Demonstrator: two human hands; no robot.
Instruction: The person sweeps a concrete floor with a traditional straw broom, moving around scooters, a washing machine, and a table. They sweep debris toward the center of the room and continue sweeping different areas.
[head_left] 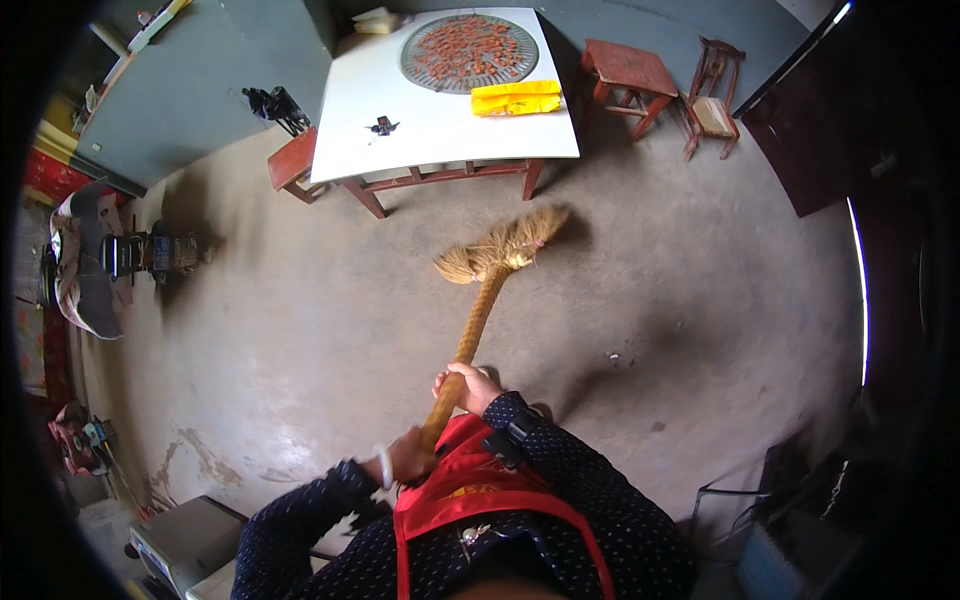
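Observation:
A straw broom stretches out ahead of me, its long yellowish-brown handle slanting up and slightly to the right. Its wide, frayed bristle head is over the concrete floor, before the white table; whether it touches the floor I cannot tell. My right hand is closed around the middle of the handle. Lower down, close to my red apron, my left hand grips the handle's upper end and partly hides it. Small pale bits of litter lie on the floor to the right of the broom.
A white-topped table holds a round tray of reddish pieces and a yellow packet. Red wooden stools and a small chair stand right of it. A scooter is at the left, a grey box at lower left.

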